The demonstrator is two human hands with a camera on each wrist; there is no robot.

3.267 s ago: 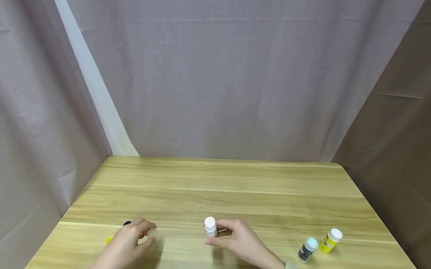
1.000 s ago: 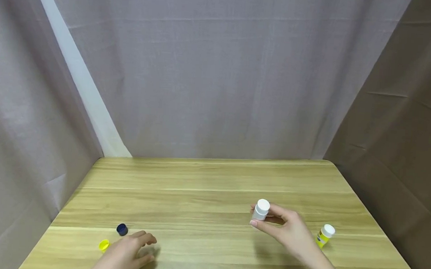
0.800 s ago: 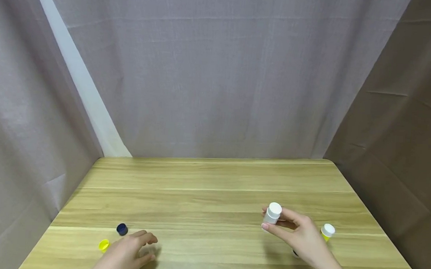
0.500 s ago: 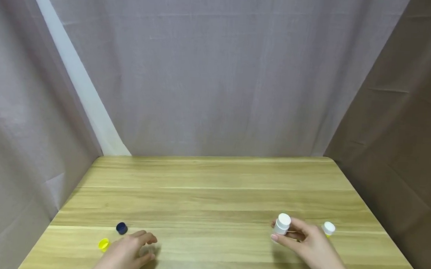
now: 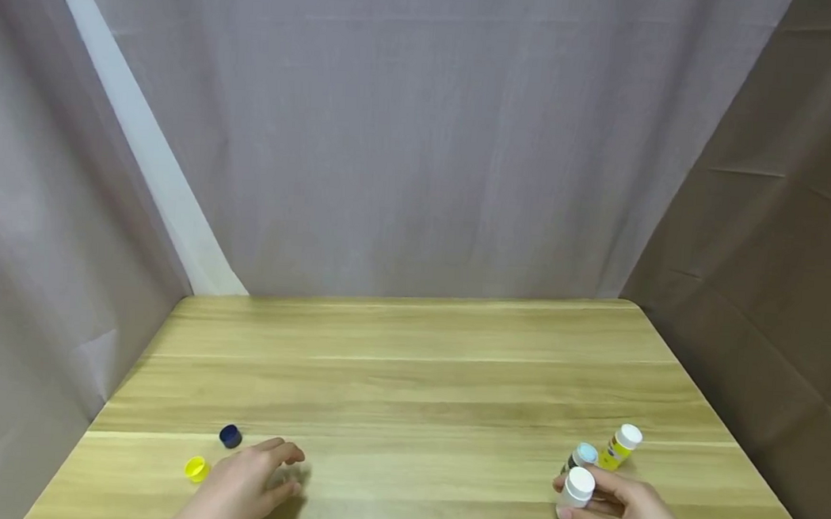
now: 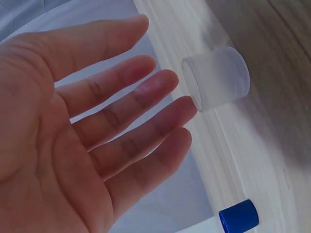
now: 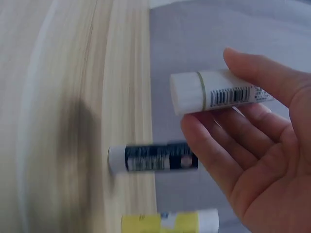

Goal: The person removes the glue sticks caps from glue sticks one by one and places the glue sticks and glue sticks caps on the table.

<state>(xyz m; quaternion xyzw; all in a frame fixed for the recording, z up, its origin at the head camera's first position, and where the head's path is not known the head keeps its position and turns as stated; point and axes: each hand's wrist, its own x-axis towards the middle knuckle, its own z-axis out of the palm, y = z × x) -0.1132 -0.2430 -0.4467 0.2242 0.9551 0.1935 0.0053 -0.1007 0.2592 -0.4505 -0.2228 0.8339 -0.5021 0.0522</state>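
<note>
In the head view my right hand [image 5: 639,515] holds a white glue stick [image 5: 577,492] upright between thumb and fingers. The right wrist view shows its barcode label [image 7: 231,96] and its lower end above the tabletop. Close behind it stand a dark-labelled glue stick [image 5: 582,455], partly hidden, and a yellow glue stick [image 5: 618,450]. My left hand [image 5: 241,483] stays low at the table's left with fingers relaxed, holding nothing. Just beyond its fingertips is a translucent cap [image 6: 216,77]. A dark blue cap [image 5: 230,436] and a yellow cap [image 5: 196,468] lie beside this hand.
The wooden table [image 5: 393,385] reaches back to a grey curtain [image 5: 408,148]. A darker brown cloth [image 5: 765,273] hangs along the right side, and more grey cloth [image 5: 51,269] hangs at the left.
My right hand has carried the white glue stick from the table's middle to the right, then down beside the other two sticks. The left hand has drawn slightly back from the caps.
</note>
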